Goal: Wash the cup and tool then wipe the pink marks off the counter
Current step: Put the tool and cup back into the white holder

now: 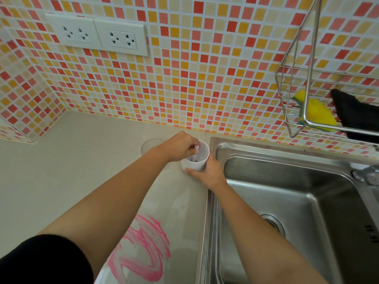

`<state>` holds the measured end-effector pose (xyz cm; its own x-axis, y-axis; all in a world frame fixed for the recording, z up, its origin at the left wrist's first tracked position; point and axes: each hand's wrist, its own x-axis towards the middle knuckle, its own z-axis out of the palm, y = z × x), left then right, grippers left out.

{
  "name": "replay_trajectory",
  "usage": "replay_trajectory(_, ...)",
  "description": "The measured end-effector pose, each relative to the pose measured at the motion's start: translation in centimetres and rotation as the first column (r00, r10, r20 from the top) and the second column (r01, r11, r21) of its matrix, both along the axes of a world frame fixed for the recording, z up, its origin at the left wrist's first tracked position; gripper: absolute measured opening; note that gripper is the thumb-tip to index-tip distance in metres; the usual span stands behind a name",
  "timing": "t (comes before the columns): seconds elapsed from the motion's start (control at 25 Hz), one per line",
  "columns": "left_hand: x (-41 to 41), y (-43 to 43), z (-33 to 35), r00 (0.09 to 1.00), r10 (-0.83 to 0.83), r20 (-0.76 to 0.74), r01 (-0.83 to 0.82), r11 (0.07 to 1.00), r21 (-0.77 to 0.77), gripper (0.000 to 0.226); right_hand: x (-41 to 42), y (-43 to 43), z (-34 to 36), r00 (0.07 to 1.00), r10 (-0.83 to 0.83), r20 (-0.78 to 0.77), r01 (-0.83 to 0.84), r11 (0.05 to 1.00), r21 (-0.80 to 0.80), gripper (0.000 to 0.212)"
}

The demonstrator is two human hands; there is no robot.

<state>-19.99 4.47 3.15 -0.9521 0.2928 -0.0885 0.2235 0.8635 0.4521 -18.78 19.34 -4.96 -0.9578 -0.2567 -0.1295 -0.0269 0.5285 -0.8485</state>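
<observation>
A white cup (197, 160) stands on the beige counter (82, 160) just left of the sink's rim. A white tool (53, 149) pokes out of it; its lower end inside the cup looks pinkish. My left hand (180, 146) pinches the top of the tool above the cup. Around the cup's near right side, my right hand (209, 173) has its fingers wrapped. Pink smeared marks (143, 249) lie on the counter close to me, between my two forearms.
A steel sink (287, 201) with a drain (272, 222) fills the right side, a tap base (367, 175) at its far right. Above it a wire rack (297, 111) holds a yellow sponge (315, 111) and a black cloth (352, 113). Wall sockets (98, 36) sit on the tiled wall.
</observation>
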Motion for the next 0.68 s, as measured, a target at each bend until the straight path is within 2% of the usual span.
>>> replay_trajectory(0.16,0.2,-0.2,0.0,0.998,0.035,0.044,-0.036,0.999,0.023,0.023,-0.1,0.0,0.0,1.000,-0.002,0.003,0.002,1.000,0.022,0.092)
replay_trajectory(0.28,1.6,-0.3,0.5,0.985,0.159,0.071,-0.172,0.952,0.254,0.033,0.1,-0.1,-0.1,1.000,-0.005,0.000,0.005,1.000,0.017,0.093)
replay_trajectory(0.36,3.0,-0.8,1.3,0.943,0.330,0.041,-0.312,0.838,0.447,0.045,0.0,-0.2,-0.2,1.000,-0.009,0.000,0.009,1.000,0.010,0.093)
replay_trajectory(0.48,5.4,-2.9,1.7,0.813,0.582,0.000,-0.427,0.596,0.680,0.051,-0.1,-0.2,-0.3,1.000,-0.016,-0.012,0.016,0.999,0.029,0.094)
replay_trajectory(0.6,7.9,-5.4,0.4,0.651,0.753,0.089,-0.528,0.366,0.767,0.054,-0.2,-0.3,-0.4,1.000,-0.022,-0.022,0.023,0.999,0.042,0.092)
replay_trajectory(0.68,8.9,-6.5,-1.1,0.594,0.776,0.214,-0.604,0.254,0.755,0.063,-0.2,-0.3,-0.5,0.999,-0.023,-0.022,0.024,0.999,0.037,0.091)
